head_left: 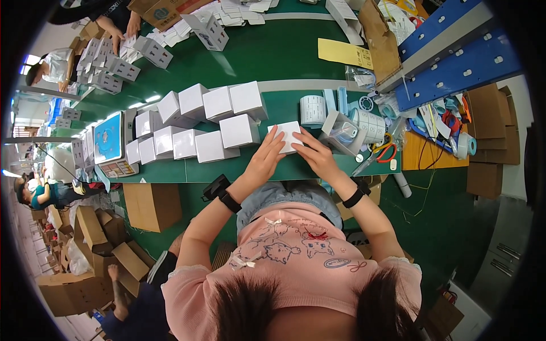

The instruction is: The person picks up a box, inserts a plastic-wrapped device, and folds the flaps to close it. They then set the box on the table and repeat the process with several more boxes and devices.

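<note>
While hands (266, 157) touch a box (288, 133), white rolls (312, 110) bear print.

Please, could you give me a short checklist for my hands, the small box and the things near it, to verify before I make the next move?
1. Left hand in contact with the white box: ok, fingers lie on its left part.
2. Right hand in contact: ok, fingers touch its right part.
3. Box set back from the front edge of the green table: ok.
4. Scissors away from the fingers: ok, they lie farther right.
5. Free room beside the right hand: not ok, an open box stands close.
6. Contents of the white box: cannot tell, the inside is hidden.
</note>
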### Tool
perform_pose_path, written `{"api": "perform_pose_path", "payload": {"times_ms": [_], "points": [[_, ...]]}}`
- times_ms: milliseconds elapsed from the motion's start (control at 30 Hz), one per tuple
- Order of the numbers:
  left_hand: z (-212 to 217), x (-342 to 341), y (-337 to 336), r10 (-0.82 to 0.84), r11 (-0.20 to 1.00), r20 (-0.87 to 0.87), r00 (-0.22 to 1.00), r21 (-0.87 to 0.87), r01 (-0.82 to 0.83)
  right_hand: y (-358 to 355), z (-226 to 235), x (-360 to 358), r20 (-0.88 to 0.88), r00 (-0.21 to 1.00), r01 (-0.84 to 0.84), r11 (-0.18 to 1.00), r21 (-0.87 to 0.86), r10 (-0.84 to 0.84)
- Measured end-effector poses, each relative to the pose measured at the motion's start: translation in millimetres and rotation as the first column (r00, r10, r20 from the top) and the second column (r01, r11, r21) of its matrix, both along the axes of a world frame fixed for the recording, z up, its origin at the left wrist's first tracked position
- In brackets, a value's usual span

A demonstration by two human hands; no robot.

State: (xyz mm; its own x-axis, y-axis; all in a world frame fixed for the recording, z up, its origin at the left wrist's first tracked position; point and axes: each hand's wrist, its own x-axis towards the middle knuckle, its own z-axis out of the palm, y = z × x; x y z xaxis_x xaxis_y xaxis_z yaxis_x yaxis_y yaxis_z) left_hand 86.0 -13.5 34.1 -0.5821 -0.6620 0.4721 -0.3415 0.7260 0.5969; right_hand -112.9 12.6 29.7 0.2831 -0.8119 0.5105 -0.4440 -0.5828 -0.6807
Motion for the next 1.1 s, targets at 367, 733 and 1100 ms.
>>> {"api": "perform_pose_path", "payload": {"times_ms": [367,733,1100], "points": [[-8,-2,6,0.029,0.994,-0.029,0.999,-0.103,-0.031,4,-8,0,0.042,0.999,-0.002,1.0,-0.003,0.002],[-39,3,12,0.054,0.969,0.021,0.998,-0.243,-0.047,8,-2,-5,-0.016,0.999,-0.049,0.999,0.005,0.049],[56,-42,-27,0.107,0.988,0.273,0.956,0.08,-0.133,84,7,-48,-0.063,0.923,0.34,0.88,-0.331,-0.38]]}}
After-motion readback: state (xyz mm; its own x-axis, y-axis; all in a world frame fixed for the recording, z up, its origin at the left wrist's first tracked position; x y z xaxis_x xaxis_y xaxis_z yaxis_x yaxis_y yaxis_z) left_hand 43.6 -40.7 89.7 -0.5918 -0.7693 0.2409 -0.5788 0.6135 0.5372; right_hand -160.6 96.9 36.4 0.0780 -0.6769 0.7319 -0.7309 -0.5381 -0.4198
